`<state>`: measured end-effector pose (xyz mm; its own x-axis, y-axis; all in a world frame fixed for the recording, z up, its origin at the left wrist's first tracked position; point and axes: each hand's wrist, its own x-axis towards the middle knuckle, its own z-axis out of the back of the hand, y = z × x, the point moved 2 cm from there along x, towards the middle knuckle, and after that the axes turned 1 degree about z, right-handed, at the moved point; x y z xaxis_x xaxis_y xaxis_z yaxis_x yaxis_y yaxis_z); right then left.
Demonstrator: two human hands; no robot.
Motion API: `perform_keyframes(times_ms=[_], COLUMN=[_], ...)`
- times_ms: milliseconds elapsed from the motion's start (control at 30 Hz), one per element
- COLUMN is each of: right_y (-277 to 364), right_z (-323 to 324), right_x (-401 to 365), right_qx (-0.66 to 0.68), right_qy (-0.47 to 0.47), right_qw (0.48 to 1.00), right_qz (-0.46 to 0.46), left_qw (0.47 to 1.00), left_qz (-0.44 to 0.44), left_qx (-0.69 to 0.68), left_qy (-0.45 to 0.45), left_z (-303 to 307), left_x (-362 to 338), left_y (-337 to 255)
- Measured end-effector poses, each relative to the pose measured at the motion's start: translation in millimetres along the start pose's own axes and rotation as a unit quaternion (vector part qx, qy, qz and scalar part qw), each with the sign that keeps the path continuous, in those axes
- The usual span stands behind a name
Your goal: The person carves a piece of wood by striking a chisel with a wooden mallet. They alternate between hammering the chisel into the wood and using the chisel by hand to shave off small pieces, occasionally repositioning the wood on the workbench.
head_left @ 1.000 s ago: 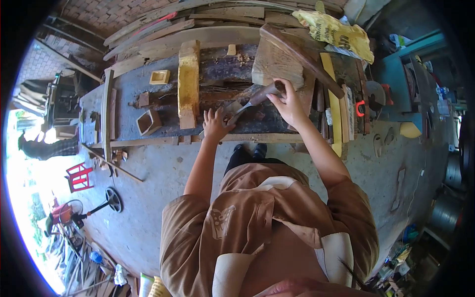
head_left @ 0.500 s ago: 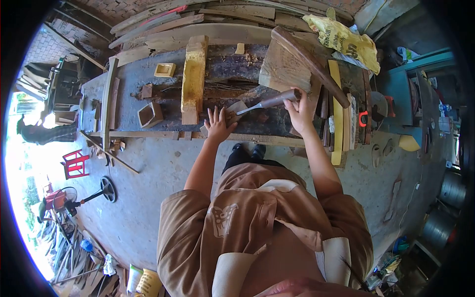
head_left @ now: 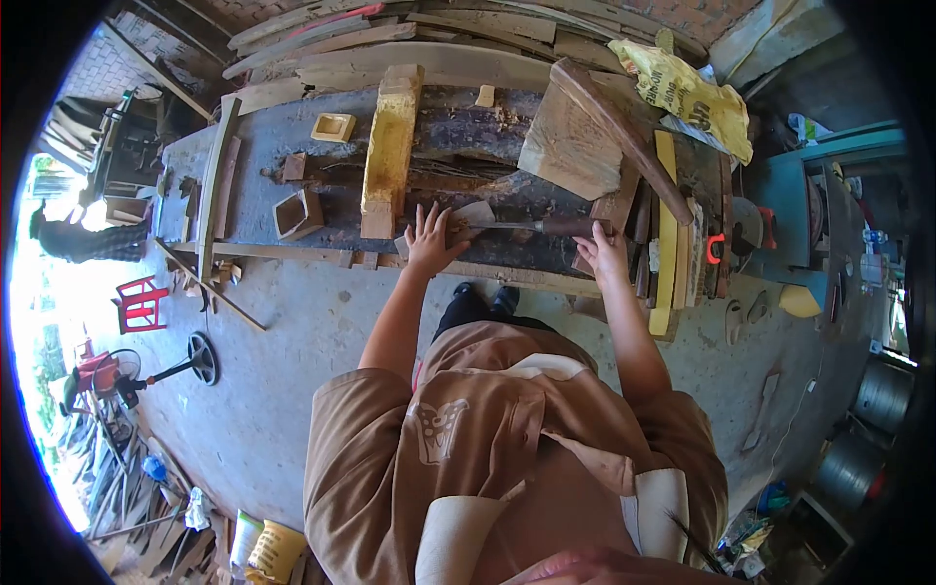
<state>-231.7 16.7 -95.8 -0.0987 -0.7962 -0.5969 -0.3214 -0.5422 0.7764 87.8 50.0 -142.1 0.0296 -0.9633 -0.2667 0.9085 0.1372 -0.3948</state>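
Chisel [head_left: 531, 226] on workbench [head_left: 244, 166], right of wood piece [head_left: 475, 213]

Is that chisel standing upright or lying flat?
Lying nearly flat: the chisel runs sideways across the workbench, its handle in the right hand, its blade reaching the small wood block that the left hand presses.

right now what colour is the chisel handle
The chisel handle is dark brown, clearest in the head view.

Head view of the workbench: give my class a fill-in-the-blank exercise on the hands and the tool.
The right hand grips the ____ of the chisel.
The wood piece at the chisel's tip is pressed down by the ____.
The crumpled bag with printed letters is ____.
Missing words: handle; left hand; yellow.
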Motion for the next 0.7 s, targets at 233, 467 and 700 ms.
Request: perform_keyframes(times_ms=[233,467,700], right_y=[27.6,52.6,73.8], right_z=[-21.6,-56.7,-91.5], right_x=[-19.0,-42.6,-73.1], right_qx=[-0.115,-0.207,-0.382], right_qy=[0.062,0.107,0.068], right_qw=[0.963,0.897,0.741], right_qz=[0.236,0.375,0.548], left_qw=[1.000,0.999,0.999], left_qz=[-0.016,-0.040,-0.043], left_qx=[-0.002,0.022,0.006], left_qy=[0.005,0.018,-0.001], left_z=[3.7,3.8,2.5], left_x=[1.2,6.3,6.2], left_y=[0.7,-3.5,-2.7])
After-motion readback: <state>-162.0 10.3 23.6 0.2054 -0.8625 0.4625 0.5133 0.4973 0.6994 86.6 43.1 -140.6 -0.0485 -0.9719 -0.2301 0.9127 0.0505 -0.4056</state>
